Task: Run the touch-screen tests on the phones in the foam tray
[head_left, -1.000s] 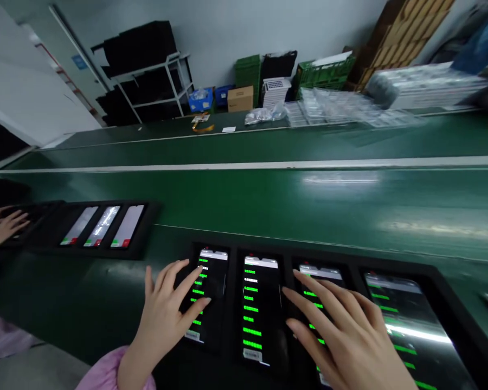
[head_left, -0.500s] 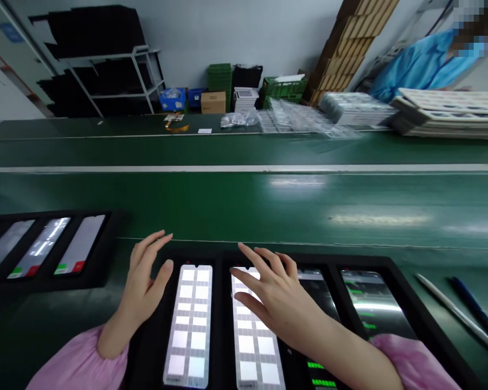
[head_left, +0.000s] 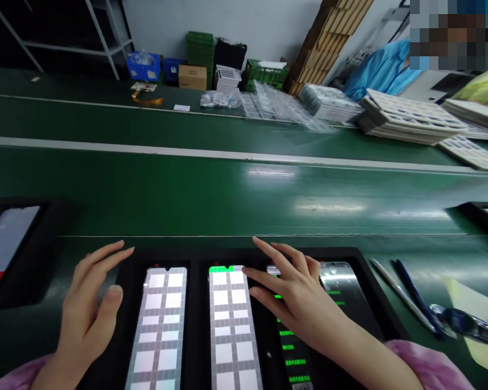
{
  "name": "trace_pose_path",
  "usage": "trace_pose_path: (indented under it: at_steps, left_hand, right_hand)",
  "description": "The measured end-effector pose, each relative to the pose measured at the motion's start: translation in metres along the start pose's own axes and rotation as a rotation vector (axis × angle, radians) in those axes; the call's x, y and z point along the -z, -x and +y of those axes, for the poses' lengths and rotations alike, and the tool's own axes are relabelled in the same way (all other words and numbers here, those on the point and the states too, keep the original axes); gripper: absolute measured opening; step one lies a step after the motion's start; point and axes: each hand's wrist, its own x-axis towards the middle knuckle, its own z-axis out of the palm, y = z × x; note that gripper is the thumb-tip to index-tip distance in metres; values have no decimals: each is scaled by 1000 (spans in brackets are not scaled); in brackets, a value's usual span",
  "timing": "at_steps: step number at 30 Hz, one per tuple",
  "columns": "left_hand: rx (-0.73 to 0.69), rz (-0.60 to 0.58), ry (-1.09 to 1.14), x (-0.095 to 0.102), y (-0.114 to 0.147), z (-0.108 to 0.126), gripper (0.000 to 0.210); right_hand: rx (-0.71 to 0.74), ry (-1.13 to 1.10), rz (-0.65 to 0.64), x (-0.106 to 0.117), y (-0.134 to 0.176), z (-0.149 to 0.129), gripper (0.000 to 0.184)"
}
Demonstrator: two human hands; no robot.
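Observation:
Several smartphones lie face up in a black tray (head_left: 198,325). The left phone (head_left: 158,330) and the one beside it, the second phone (head_left: 232,325), show white blocks in a grey grid. A green strip lights part of the second phone's top edge. My right hand (head_left: 296,292) has its fingers spread, and its index fingertip is at that phone's top right corner; touching or just above, I cannot tell. Partly under this hand is a dark phone (head_left: 295,352) with green text. My left hand (head_left: 89,309) hovers open by the tray's left side, holding nothing.
Right of the tray lie a white pen (head_left: 402,295), a blue pen (head_left: 417,298), a shiny metal object (head_left: 466,324) and yellow paper (head_left: 482,346). Another phone tray (head_left: 44,254) is at left. Across the green bench stand stacked white trays (head_left: 410,116); a co-worker's blue sleeve (head_left: 376,67) shows behind.
The view has turned right, bringing the yellow paper in. My right hand has shifted rightward over the phones, and a green strip has appeared atop the second phone. My left hand stays open.

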Motion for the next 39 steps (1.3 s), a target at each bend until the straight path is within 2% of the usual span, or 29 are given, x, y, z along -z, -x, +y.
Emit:
trace_pose_path:
  at_steps: [6, 13, 21, 29, 39]
  left_hand:
    - [16, 0, 15, 1, -1, 3, 38]
    - [-21, 28, 0, 0, -4, 4, 41]
    - [-40, 43, -5, -1, -6, 7, 46]
    - [-53, 37, -12, -1, -7, 7, 45]
    - [-81, 13, 3, 1, -9, 6, 41]
  right_hand:
    - [37, -25, -4, 8, 15, -12, 35]
    - [109, -53, -18, 23, 56, -36, 40]
    - [235, 12, -109, 38, 94, -56, 42]
    - [244, -43, -106, 37, 89, -58, 40]
    - [322, -96, -93, 17, 65, -79, 40]
